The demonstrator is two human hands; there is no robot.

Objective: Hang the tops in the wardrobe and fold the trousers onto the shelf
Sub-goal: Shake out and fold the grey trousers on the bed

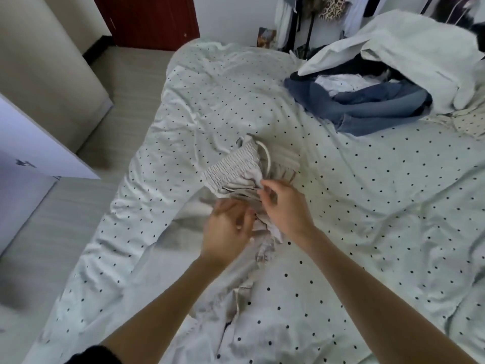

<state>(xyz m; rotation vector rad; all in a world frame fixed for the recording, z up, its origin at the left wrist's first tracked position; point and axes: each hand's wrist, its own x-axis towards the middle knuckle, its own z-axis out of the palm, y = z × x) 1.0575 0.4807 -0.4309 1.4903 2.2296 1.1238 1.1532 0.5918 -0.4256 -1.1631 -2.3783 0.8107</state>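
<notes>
Barely started, I'd say: both hands, left hand (227, 227) and right hand (284, 206), pinch a crumpled pale garment (236, 172) on the bed (341, 206). The clothes pile (367, 101) sits untouched, nothing visibly hung or folded.

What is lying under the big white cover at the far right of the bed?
Under the lifted edge of the white cover lie blue jeans, something white and dark clothes. How far the pile runs beneath the cover is hidden.

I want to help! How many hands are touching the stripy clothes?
2: the left hand and right hand both grip the bunched striped garment mid-bed.
</notes>
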